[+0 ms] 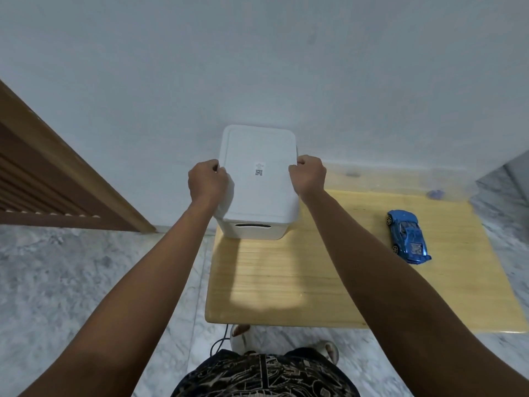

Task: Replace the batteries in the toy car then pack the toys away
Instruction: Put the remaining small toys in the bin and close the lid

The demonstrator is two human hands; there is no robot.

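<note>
A white storage box [252,229] with a flat white lid [259,156] stands at the far left of a low wooden table [329,282], against the wall. My left hand [207,179] grips the lid's left edge and my right hand [309,174] grips its right edge, fingers curled over the rim. A small QR sticker sits on the lid's middle. A blue toy car [408,236] lies on the table's right part, well apart from both hands.
The white wall runs close behind the box. A wooden louvred door [43,179] stands at the left. Grey marble floor [86,282] surrounds the table. A thin dark cable [220,342] hangs by my feet under the table's front edge.
</note>
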